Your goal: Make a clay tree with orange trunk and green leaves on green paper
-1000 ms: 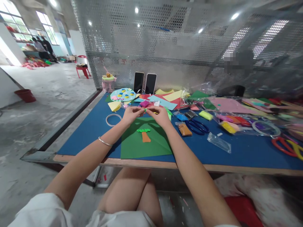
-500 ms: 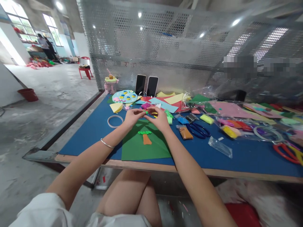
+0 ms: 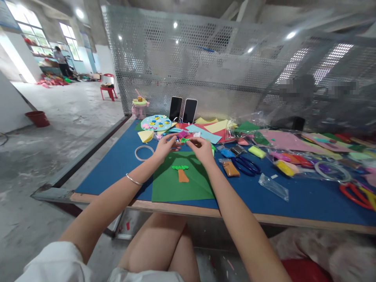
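Note:
My left hand (image 3: 166,148) and my right hand (image 3: 202,149) meet above the far edge of a green sheet (image 3: 164,188). Between their fingertips is a small lump of bright green modelling clay (image 3: 184,140). My right thumb and forefinger pinch one side of it; the left fingertips are at its other side, partly hiding their hold. On the sheet lies a flat tree shape: an orange-brown clay trunk (image 3: 183,176) topped by a row of green clay balls (image 3: 180,167). A clear ring, perhaps a tape roll (image 3: 143,153), lies left of my left hand.
Two phones (image 3: 189,111) lean against the perforated metal screen (image 3: 223,74). A round bee picture (image 3: 156,123) lies at the back left. On the right are a brown clay packet (image 3: 231,169), dark blue scissors (image 3: 246,165), a clear wrapper (image 3: 273,187) and red-handled scissors (image 3: 356,196).
The green clay looks wider and more stretched between my fingers. My right hand has shifted slightly right, and the whole view has moved a little. The tree shape on the sheet looks the same.

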`<state>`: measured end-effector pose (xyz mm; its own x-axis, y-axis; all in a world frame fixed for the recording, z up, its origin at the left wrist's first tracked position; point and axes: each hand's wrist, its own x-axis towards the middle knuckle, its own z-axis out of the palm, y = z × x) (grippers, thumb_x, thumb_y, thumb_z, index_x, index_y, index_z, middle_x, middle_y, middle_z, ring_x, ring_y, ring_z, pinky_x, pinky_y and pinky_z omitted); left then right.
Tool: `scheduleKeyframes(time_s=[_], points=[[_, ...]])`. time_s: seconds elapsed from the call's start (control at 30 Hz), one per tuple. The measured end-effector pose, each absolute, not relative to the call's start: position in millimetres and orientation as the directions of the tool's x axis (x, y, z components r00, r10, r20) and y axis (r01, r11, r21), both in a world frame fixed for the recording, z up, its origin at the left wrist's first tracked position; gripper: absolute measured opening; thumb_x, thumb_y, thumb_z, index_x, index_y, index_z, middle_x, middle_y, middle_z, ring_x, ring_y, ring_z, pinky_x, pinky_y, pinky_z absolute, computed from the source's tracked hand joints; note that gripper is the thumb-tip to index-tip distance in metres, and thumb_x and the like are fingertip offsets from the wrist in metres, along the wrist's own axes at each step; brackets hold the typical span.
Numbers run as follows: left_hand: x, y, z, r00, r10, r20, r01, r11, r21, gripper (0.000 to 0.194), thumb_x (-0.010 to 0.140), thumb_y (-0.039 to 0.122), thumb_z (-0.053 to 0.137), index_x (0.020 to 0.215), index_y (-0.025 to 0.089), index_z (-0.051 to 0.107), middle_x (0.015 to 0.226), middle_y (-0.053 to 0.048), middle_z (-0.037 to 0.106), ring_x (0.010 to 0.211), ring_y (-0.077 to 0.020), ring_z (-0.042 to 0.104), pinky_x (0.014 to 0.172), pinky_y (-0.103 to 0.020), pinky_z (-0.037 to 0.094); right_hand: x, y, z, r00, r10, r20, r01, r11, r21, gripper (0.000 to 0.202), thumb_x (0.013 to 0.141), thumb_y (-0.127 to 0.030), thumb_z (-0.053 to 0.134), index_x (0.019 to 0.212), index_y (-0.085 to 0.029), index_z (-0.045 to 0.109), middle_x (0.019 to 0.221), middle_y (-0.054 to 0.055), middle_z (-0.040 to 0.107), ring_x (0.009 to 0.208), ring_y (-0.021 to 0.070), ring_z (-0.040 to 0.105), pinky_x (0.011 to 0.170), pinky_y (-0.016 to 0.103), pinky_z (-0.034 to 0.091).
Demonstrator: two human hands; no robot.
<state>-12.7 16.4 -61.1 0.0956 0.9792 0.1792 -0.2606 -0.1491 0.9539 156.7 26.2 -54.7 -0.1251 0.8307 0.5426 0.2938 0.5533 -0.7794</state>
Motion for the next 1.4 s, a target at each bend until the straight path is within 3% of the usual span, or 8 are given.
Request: scheduleKeyframes(time_s=[0.27,0.5,0.67,0.93,1.1,1.4], points=[[-7.7,13.8,-64.0,0.186,0.97,0.159,-0.277,-0.103,0.955,0.037,0.063,0.044,0.077,0.084,0.015,0.068,0.081,-0.006,0.068,0.07,-0.0136,0.065,0.072,-0.033,0.055,154.7,26.5,-58.4,-0.163,0.843,0.512,0.289,0.537,-0.793,0.026,0.07,-0.042,0.068,0.079,-0.017,0.071,0.071,0.005,0.072,0.065,0.0204,0.066,0.063,0.033,0.053],[-10.0,16.0,-64.1,0.051,0.971,0.235,-0.213,-0.219,0.952,0.035,0.058,0.04,0.081,0.078,0.013,0.07,0.071,-0.003,0.069,0.068,-0.0141,0.063,0.071,-0.029,0.052,147.2,23.3,-61.9,-0.172,0.846,0.505,0.247,0.533,-0.809,0.025,0.071,-0.037,0.067,0.084,-0.016,0.072,0.082,0.009,0.074,0.074,0.0222,0.069,0.072,0.036,0.055],[-10.9,20.2,-64.9,-0.008,0.961,0.277,-0.175,-0.274,0.946,0.034,0.056,0.04,0.081,0.07,0.012,0.07,0.063,-0.003,0.068,0.061,-0.0137,0.062,0.067,-0.029,0.052,140.2,14.3,-55.5,-0.179,0.841,0.51,0.205,0.539,-0.817,0.031,0.064,-0.037,0.075,0.087,-0.017,0.071,0.084,0.007,0.074,0.076,0.0211,0.069,0.074,0.034,0.056],[-7.9,17.1,-62.6,0.104,0.959,0.264,-0.166,-0.245,0.955,0.047,0.069,0.056,0.067,0.08,0.01,0.071,0.064,-0.005,0.068,0.062,-0.0145,0.064,0.068,-0.031,0.054,145.4,22.2,-55.6,-0.092,0.874,0.477,0.143,0.486,-0.862,0.031,0.066,-0.045,0.073,0.082,-0.019,0.074,0.084,0.007,0.075,0.08,0.0236,0.07,0.077,0.037,0.056],[-9.9,14.2,-59.0,0.22,0.934,0.281,-0.151,-0.252,0.956,0.049,0.058,0.044,0.08,0.095,0.014,0.071,0.087,-0.008,0.072,0.083,-0.0195,0.067,0.079,-0.034,0.052,153.9,29.8,-59.1,-0.073,0.9,0.43,0.085,0.435,-0.896,0.038,0.066,-0.05,0.071,0.085,-0.018,0.074,0.082,0.006,0.075,0.076,0.0234,0.071,0.076,0.039,0.057],[-16.6,24.0,-65.6,0.084,0.924,0.374,-0.039,-0.372,0.927,0.039,0.059,0.048,0.077,0.074,0.013,0.068,0.071,-0.005,0.07,0.069,-0.0163,0.063,0.07,-0.03,0.049,139.8,14.6,-56.3,-0.167,0.88,0.445,0.098,0.464,-0.881,0.032,0.069,-0.043,0.071,0.091,-0.021,0.075,0.092,0.006,0.075,0.084,0.0244,0.07,0.081,0.04,0.056]])
